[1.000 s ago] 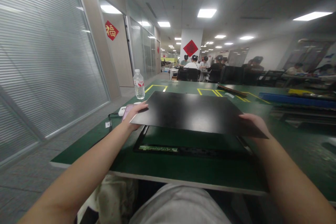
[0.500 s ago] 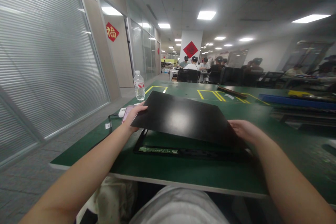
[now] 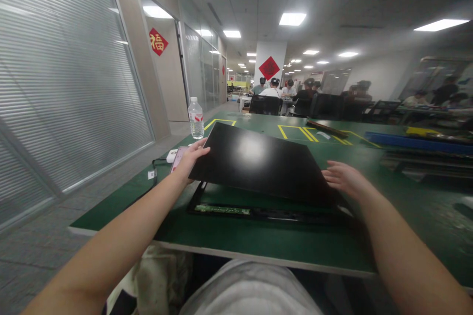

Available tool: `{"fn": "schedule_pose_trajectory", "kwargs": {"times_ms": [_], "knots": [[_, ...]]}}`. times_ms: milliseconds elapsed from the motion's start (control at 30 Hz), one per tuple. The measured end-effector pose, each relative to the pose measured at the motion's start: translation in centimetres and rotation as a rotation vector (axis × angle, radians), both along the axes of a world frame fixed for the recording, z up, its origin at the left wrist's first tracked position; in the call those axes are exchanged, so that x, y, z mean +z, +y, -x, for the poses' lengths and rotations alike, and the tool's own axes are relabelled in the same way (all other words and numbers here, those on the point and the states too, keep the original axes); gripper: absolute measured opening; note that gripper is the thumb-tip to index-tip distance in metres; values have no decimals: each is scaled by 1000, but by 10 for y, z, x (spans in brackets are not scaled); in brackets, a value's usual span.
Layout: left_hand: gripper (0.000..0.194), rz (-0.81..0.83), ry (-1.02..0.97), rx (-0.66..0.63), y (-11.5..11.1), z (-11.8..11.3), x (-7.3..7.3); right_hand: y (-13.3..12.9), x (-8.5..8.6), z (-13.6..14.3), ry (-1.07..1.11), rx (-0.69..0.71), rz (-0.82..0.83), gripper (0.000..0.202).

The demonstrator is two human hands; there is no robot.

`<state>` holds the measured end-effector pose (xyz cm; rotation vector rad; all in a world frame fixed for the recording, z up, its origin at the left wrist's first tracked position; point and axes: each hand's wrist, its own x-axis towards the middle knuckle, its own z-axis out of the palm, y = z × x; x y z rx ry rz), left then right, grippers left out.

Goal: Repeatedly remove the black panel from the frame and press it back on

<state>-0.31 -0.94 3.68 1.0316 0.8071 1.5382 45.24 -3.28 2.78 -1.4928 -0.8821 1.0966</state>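
A flat black panel (image 3: 258,160) is tilted over the green table, its left side raised and its right side low. My left hand (image 3: 191,158) grips the panel's left edge, thumb on top and fingers underneath. Beside the panel's right edge is my right hand (image 3: 343,177), its fingers spread and the tips at or very near the edge; contact is hard to tell. Under the panel lies a thin black frame (image 3: 192,202) with a green circuit board strip (image 3: 221,209) along its near side. The panel hides much of the frame.
A water bottle (image 3: 196,118) stands at the back left, near a phone (image 3: 179,159) and a white plug (image 3: 172,156) with a black cable. Dark strips and a blue bar (image 3: 417,141) lie to the right. Several people sit at far tables.
The panel's left side has risen slightly and its face is tilted differently. My right hand's fingers have spread and moved up a little at the right edge.
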Motion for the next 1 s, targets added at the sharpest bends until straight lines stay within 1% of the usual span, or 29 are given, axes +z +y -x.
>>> {"fn": "schedule_pose_trajectory", "kwargs": {"times_ms": [233,300,433,500,633,767,900,1000], "knots": [[69,35,-16,34,1,4,1,-2,4,3,-95,-68,-43,38],[66,37,-7,49,0,2,2,-1,3,2,-122,-95,-59,36],[52,38,32,84,-4,-3,5,4,-1,-2,-155,-119,-83,36],[50,54,58,101,-5,-3,6,6,-4,-2,-170,-116,-85,36],[57,84,70,101,-2,-1,4,8,-8,1,-183,-110,-75,34],[61,104,61,106,2,5,2,5,-5,6,-167,-108,-81,31],[59,75,54,103,-1,9,10,3,-1,8,-146,-92,-99,32],[53,42,46,98,-6,9,16,3,0,9,-144,-81,-102,34]]}}
